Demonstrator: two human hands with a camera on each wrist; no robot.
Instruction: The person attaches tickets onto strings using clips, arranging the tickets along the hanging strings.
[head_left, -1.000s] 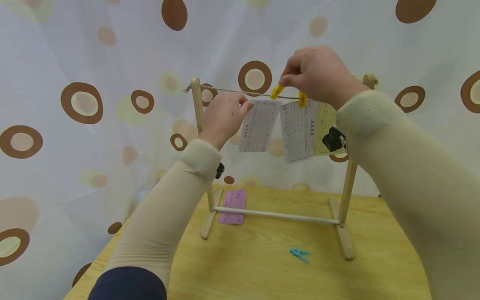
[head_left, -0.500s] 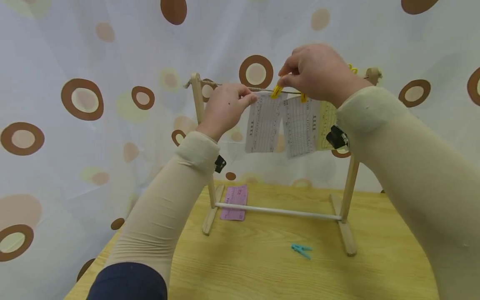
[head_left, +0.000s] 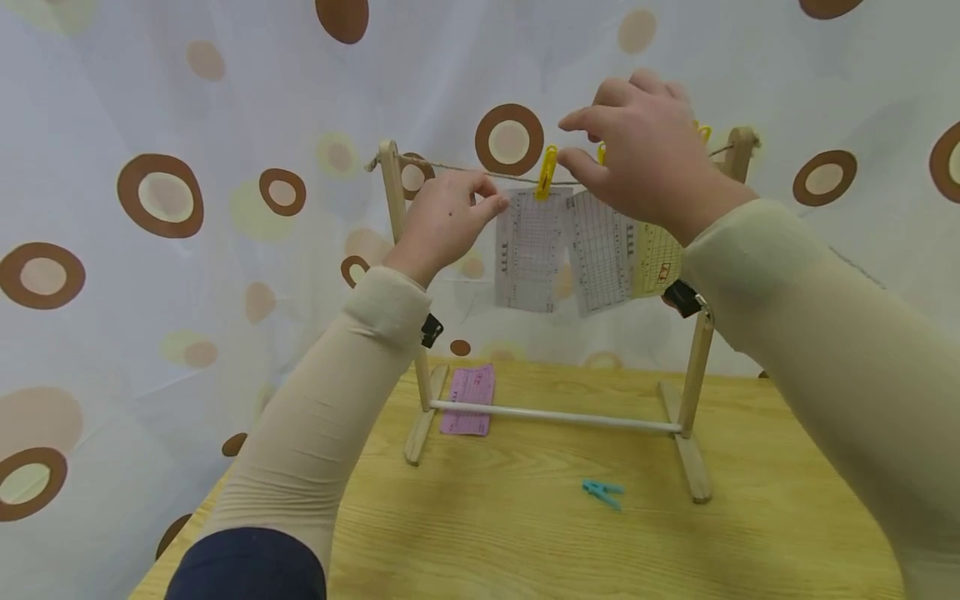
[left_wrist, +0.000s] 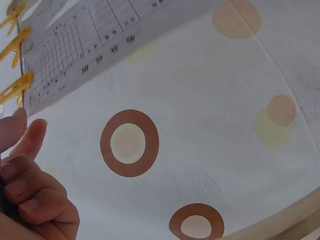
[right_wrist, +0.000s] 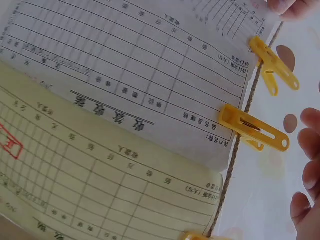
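A white receipt slip (head_left: pixel 528 250) hangs from the rope (head_left: pixel 510 177) by a yellow clothespin (head_left: pixel 547 172). My right hand (head_left: pixel 648 154) is spread just right of that clothespin, thumb and fingers apart with nothing between them. By the slip's upper left corner is my left hand (head_left: pixel 447 221); in the left wrist view its thumb and index fingertip stand apart below the corner. Another white slip (head_left: pixel 600 258) and a yellow slip (head_left: pixel 654 262) hang farther right. In the right wrist view a second yellow clothespin (right_wrist: pixel 255 130) holds the neighbouring white slip.
The rope runs between two posts of a wooden rack (head_left: pixel 693 375) with a white lower bar (head_left: pixel 570 416). A pink slip (head_left: pixel 471 387) lies under the bar's left end. One blue clothespin (head_left: pixel 602 492) lies on the wooden table (head_left: pixel 525 533). A dotted curtain hangs behind.
My right hand has let go of the yellow clothespin, fingers spreading and moving slightly up and right. The left white slip went up to the rope and now hangs clipped there.
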